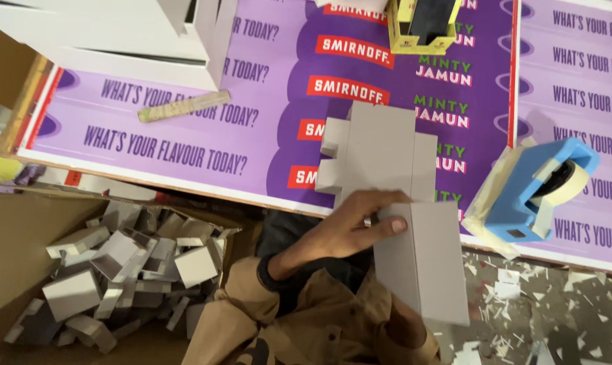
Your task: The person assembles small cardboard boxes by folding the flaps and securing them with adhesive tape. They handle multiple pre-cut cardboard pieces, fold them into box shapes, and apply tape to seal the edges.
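Note:
My left hand point(357, 226) grips a flat grey die-cut cardboard blank point(387, 155) over the table's front edge, with the fingers on top and the thumb pressed on its lower panel point(431, 270). The blank has small folding tabs on its left side. My right forearm in a brown sleeve point(407, 331) runs under the blank's lower panel, and the right hand itself is hidden behind the card.
A blue tape dispenser point(536, 189) with a pale tape roll sits right of the blank on the purple printed table cover point(184, 149). Farther back are a yellow box point(421, 27), a wooden ruler point(184, 106) and stacked white boards point(116, 34). A carton point(22, 230) at lower left holds several folded grey boxes point(116, 270). Paper scraps litter the floor point(543, 311).

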